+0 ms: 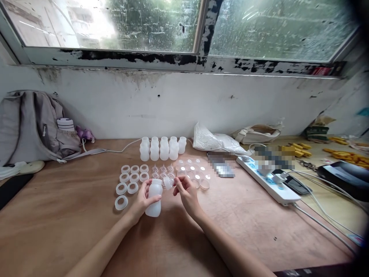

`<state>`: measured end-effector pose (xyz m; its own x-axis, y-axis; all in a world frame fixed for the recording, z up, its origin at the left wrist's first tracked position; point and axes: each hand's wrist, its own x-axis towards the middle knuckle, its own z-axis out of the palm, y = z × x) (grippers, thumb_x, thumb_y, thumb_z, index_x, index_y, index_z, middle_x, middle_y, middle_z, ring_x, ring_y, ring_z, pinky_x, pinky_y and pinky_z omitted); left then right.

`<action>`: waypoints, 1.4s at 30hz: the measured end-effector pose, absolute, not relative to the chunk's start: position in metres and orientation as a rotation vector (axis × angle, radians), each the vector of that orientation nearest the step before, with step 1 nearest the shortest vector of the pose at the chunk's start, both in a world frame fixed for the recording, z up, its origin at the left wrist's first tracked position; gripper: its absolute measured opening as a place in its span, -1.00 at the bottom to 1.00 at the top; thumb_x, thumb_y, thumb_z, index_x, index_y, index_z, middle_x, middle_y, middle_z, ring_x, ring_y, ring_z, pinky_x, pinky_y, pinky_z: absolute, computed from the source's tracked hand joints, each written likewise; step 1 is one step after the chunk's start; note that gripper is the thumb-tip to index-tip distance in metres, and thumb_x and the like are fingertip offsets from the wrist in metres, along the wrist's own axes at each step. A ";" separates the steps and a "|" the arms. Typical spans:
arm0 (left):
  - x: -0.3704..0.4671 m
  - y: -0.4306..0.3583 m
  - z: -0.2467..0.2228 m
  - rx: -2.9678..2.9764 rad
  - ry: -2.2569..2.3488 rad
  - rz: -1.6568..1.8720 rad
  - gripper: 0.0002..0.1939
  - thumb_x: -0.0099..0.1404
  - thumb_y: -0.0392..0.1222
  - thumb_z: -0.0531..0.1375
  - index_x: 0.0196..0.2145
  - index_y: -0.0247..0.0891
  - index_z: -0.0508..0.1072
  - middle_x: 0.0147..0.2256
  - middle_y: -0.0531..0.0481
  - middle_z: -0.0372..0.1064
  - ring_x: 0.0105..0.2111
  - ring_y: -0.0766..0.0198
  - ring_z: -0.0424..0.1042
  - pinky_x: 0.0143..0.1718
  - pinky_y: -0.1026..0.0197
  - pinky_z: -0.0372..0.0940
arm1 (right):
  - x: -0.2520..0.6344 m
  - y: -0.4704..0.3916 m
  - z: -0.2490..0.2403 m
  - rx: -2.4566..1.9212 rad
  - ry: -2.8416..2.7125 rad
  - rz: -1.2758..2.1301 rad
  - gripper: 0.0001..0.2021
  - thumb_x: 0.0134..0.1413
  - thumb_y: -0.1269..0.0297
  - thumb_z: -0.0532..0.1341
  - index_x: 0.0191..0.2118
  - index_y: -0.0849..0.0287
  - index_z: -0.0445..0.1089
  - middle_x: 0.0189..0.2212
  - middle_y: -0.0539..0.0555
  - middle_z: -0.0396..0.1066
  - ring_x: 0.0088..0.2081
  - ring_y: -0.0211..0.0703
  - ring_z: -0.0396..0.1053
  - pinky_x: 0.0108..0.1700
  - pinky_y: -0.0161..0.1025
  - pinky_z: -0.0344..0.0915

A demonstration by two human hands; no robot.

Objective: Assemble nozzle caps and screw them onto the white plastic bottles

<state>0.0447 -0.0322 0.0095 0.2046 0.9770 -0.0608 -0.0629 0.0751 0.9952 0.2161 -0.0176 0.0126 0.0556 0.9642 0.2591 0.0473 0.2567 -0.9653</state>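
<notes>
My left hand is wrapped around a frosted white baby bottle, held upright with a slight tilt above the table. Just right of its mouth is a translucent screw ring, tilted on its side. My right hand pinches at the ring's right side with thumb and fingers; the small part right at the fingertips, perhaps a clear nipple, is too small to make out. Behind the hands stand clear nipples, partly hidden by the ring. Several loose screw rings lie in rows left of my left hand.
Rows of frosted bottles stand near the wall. Clear round caps lie right of the nipples. A white power strip with cables is at the right, a grey backpack at the left, and plastic bags at the back.
</notes>
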 end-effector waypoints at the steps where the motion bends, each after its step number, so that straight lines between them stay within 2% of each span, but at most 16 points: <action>1: 0.045 -0.032 0.010 1.248 1.057 1.044 -0.40 0.00 -0.18 0.24 -0.01 -0.21 0.12 -0.04 -0.12 0.24 -0.07 0.16 0.27 -0.10 0.20 0.20 | 0.217 -0.017 0.013 -1.070 -1.301 0.958 -0.78 0.05 0.11 0.08 -0.43 0.17 0.22 -0.55 -0.03 0.26 -0.63 -0.34 0.23 -0.55 -0.36 0.18; 8: 0.044 -0.031 0.015 1.694 1.152 1.038 -0.44 -0.01 -0.22 0.23 -0.01 -0.13 0.24 -0.01 -0.08 0.21 -0.05 0.10 0.25 -0.05 0.12 0.17 | 0.220 -0.014 0.014 -1.045 -1.303 0.961 -0.76 0.03 0.09 0.09 -0.43 0.18 0.22 -0.56 -0.03 0.25 -0.65 -0.35 0.22 -0.58 -0.36 0.19; 14: 0.043 -0.035 0.017 1.788 1.206 1.019 -0.56 -0.03 -0.18 0.24 -0.14 -0.15 0.29 -0.21 -0.06 0.36 -0.27 0.15 0.37 -0.25 0.15 0.27 | 0.222 -0.015 0.015 -1.039 -1.359 0.995 -0.78 0.04 0.12 0.10 -0.41 0.18 0.24 -0.60 -0.05 0.23 -0.65 -0.34 0.21 -0.59 -0.36 0.18; 21: 0.044 -0.036 0.016 1.926 1.177 1.061 -0.56 -0.01 -0.20 0.22 -0.12 -0.13 0.28 -0.14 -0.05 0.30 -0.21 0.14 0.33 -0.19 0.14 0.24 | 0.225 -0.015 0.020 -1.066 -1.406 0.948 -0.76 0.04 0.10 0.09 -0.45 0.18 0.23 -0.62 -0.04 0.23 -0.64 -0.34 0.21 -0.60 -0.37 0.18; 29: 0.045 -0.036 0.013 1.993 1.161 1.099 -0.55 0.00 -0.21 0.21 -0.11 -0.13 0.27 -0.18 -0.05 0.31 -0.26 0.18 0.34 -0.23 0.15 0.25 | 0.225 -0.016 0.020 -1.063 -1.424 0.936 -0.75 0.05 0.10 0.08 -0.50 0.16 0.18 -0.63 -0.07 0.20 -0.66 -0.35 0.19 -0.62 -0.38 0.14; 33: 0.045 -0.037 0.015 1.999 1.130 1.111 -0.55 -0.02 -0.23 0.22 -0.13 -0.13 0.28 -0.18 -0.04 0.32 -0.22 0.16 0.33 -0.20 0.13 0.24 | 0.225 -0.018 0.022 -1.077 -1.440 0.923 -0.71 0.04 0.07 0.08 -0.54 0.15 0.15 -0.68 -0.09 0.18 -0.68 -0.35 0.17 -0.63 -0.38 0.13; 42: 0.042 -0.038 0.016 2.123 1.055 1.089 -0.54 -0.04 -0.25 0.23 -0.13 -0.12 0.28 -0.15 -0.05 0.31 -0.12 0.11 0.29 -0.08 0.07 0.20 | 0.228 -0.010 0.012 -1.149 -1.501 0.922 -0.56 0.01 0.03 0.08 -0.72 0.15 -0.03 -0.83 -0.14 -0.07 -0.75 -0.41 -0.09 -0.70 -0.38 -0.15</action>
<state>0.0420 -0.0380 0.0159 0.3713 0.8244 0.4273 0.4002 -0.5573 0.7275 0.2280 -0.0103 0.0123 -0.0574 0.9655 0.2539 0.2096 0.2603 -0.9425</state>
